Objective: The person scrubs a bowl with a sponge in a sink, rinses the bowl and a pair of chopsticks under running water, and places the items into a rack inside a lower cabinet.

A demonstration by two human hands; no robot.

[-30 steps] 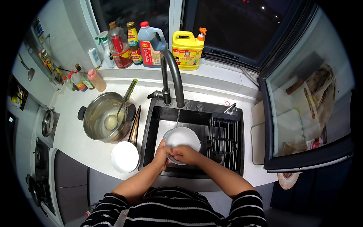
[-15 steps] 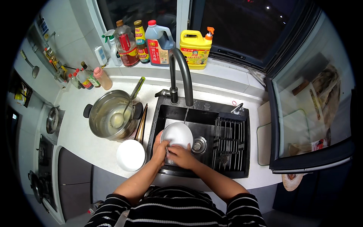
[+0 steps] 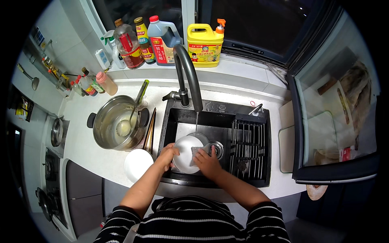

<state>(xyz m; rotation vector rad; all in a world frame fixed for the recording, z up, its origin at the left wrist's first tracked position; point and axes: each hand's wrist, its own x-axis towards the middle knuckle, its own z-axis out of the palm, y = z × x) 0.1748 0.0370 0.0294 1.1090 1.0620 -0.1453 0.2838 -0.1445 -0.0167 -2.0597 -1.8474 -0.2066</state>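
Note:
Over the black sink (image 3: 221, 113), my left hand (image 3: 167, 156) grips the left rim of a white bowl (image 3: 184, 153), which is tilted with its round face up. My right hand (image 3: 208, 163) is closed on a grey dishcloth (image 3: 197, 150) and presses it against the bowl's right side. A thin stream of water runs from the dark faucet (image 3: 194, 87) just beyond the bowl. There a second rounded, greyish piece (image 3: 201, 137) shows partly behind the white bowl; its kind is hard to make out. The drain strainer (image 3: 217, 150) lies right of the hands.
Left of the sink stand a steel pot (image 3: 117, 106) with a ladle (image 3: 139, 97) in it, chopsticks (image 3: 150, 131) and another white bowl (image 3: 137, 165). A black drying rack (image 3: 249, 141) fills the sink's right side. Bottles and a yellow jug (image 3: 204, 46) line the sill; an open window (image 3: 336, 174) juts in at right.
My hands have moved apart, the right one shifting rightward along the bowl. The grey dishcloth and the piece behind the bowl now show. The bowl has come slightly lower, and the view has shifted a little.

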